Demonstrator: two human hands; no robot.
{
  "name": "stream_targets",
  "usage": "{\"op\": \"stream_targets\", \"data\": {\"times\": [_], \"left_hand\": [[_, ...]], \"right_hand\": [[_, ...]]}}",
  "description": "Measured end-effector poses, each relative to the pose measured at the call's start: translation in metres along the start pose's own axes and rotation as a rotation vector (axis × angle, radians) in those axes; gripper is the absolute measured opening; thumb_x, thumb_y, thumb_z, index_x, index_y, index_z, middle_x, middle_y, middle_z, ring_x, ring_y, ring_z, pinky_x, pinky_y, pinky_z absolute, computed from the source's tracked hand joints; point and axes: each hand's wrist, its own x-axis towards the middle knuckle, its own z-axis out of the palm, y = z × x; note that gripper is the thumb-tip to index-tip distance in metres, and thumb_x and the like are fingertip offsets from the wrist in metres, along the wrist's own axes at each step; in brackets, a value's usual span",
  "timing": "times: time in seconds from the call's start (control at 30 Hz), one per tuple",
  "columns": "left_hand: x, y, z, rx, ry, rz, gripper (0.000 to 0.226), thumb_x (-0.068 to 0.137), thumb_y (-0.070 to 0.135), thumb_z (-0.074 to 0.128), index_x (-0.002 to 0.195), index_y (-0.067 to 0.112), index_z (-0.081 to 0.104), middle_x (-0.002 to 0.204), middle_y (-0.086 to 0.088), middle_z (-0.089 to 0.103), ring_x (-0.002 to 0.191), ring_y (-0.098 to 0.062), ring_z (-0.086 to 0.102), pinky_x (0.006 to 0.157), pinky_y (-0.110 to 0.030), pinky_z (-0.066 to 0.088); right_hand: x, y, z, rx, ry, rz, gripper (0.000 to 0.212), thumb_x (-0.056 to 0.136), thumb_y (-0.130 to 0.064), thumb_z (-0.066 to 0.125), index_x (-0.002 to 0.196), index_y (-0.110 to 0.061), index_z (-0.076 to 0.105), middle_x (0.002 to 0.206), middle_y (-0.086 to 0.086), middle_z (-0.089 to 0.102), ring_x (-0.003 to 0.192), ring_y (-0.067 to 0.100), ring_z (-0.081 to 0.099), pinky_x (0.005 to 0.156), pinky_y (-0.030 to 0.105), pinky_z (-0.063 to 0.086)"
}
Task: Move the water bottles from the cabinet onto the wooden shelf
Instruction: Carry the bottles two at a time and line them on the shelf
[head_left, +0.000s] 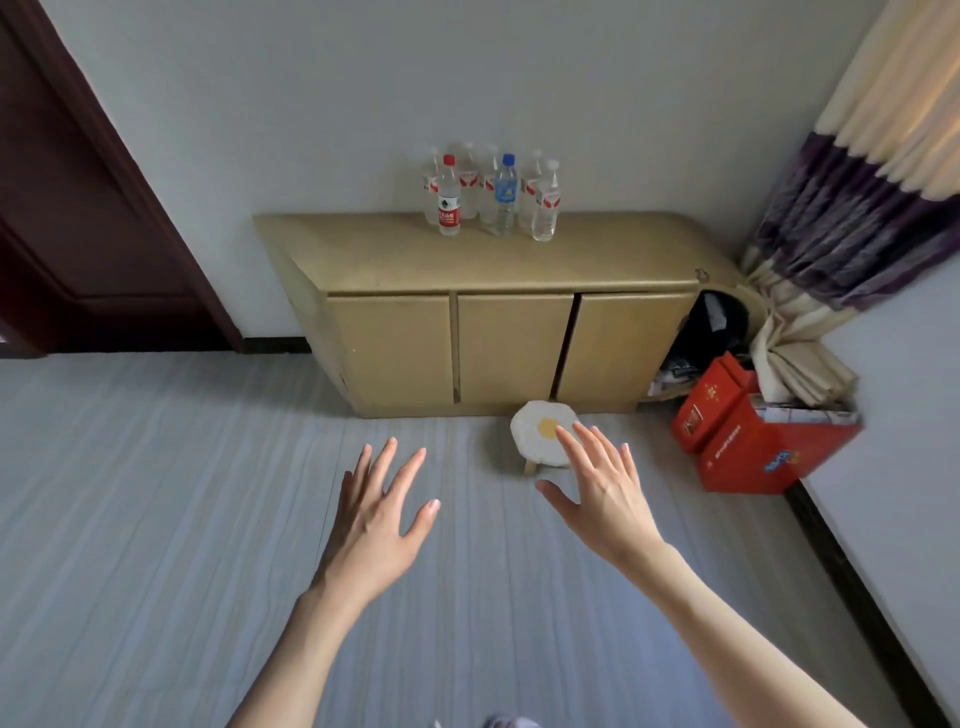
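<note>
Several clear water bottles stand upright in a cluster at the back of a tan cabinet (395, 260), against the wall. One has a red cap and red label (449, 200), one a blue cap (504, 195), and a white-capped one (545, 205) stands at the right. My left hand (376, 519) and my right hand (597, 488) are stretched out over the floor, well short of the cabinet, fingers spread and holding nothing. No wooden shelf is in view.
A small stool with a fried-egg cushion (543, 434) stands in front of the cabinet, partly behind my right hand. Red boxes (748, 436) and a curtain (841, 218) fill the right corner. A dark door (78, 208) is at the left.
</note>
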Motion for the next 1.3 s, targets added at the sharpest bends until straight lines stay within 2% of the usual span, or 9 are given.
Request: {"op": "stream_targets", "data": {"times": [0.3,0.63,0.73,0.87,1.0,1.17,1.3], "left_hand": [[0.162,-0.047,0.008,-0.029,-0.061,-0.084,0.057,0.093,0.044,0.040,0.145,0.034,0.017,0.158,0.004,-0.001,0.144,-0.017,-0.011,0.116,-0.035,-0.001],[0.393,-0.103,-0.038,-0.026,-0.081,0.027,0.058,0.093,0.041,0.043,0.145,0.031,0.019,0.158,0.001,0.001,0.145,-0.019,-0.007,0.119,-0.039,0.006],[0.443,-0.101,-0.035,-0.038,-0.117,0.055,0.059,0.093,0.040,0.044,0.145,0.030,0.019,0.158,0.001,0.002,0.145,-0.020,-0.007,0.119,-0.040,0.006],[0.502,-0.100,-0.016,-0.036,-0.181,0.105,0.058,0.093,0.041,0.044,0.145,0.031,0.020,0.157,0.002,0.003,0.145,-0.017,-0.004,0.118,-0.035,0.004],[0.578,-0.093,0.000,-0.054,-0.163,0.132,0.050,0.093,0.034,0.049,0.140,0.024,0.036,0.153,0.002,0.023,0.143,-0.014,0.014,0.117,-0.028,0.015],[0.696,-0.055,0.007,-0.040,-0.094,0.177,0.044,0.089,0.021,0.058,0.131,0.011,0.050,0.140,-0.009,0.045,0.133,-0.021,0.039,0.111,-0.032,0.030],[0.781,-0.015,0.016,-0.014,-0.121,0.276,0.044,0.092,0.026,0.053,0.134,0.014,0.046,0.143,-0.005,0.042,0.134,-0.017,0.036,0.113,-0.024,0.022]], "right_hand": [[0.175,0.014,0.032,-0.009,-0.100,0.005,0.067,0.091,-0.052,0.042,0.147,-0.026,0.016,0.156,-0.001,0.016,0.145,0.016,0.007,0.116,0.040,0.001],[0.385,0.001,0.043,0.026,-0.011,0.086,0.066,0.091,-0.049,0.045,0.146,-0.021,0.022,0.155,0.001,0.020,0.144,0.018,0.012,0.116,0.040,0.005],[0.426,0.009,0.046,0.048,-0.015,0.134,0.066,0.090,-0.049,0.046,0.145,-0.021,0.023,0.155,0.002,0.021,0.144,0.019,0.013,0.116,0.041,0.006],[0.474,0.037,0.058,0.036,-0.063,0.187,0.066,0.091,-0.051,0.043,0.146,-0.022,0.021,0.155,0.001,0.019,0.144,0.018,0.013,0.116,0.040,0.007],[0.544,0.076,0.059,0.038,-0.063,0.201,0.065,0.091,-0.050,0.045,0.145,-0.019,0.025,0.154,0.003,0.024,0.142,0.018,0.019,0.116,0.038,0.012],[0.648,0.131,0.045,0.100,-0.002,0.227,0.063,0.089,-0.043,0.053,0.141,-0.012,0.035,0.146,0.011,0.038,0.136,0.025,0.033,0.112,0.042,0.025],[0.714,0.173,0.037,0.180,0.011,0.282,0.061,0.087,-0.038,0.059,0.137,-0.008,0.040,0.141,0.016,0.043,0.132,0.030,0.037,0.109,0.042,0.029]]}}
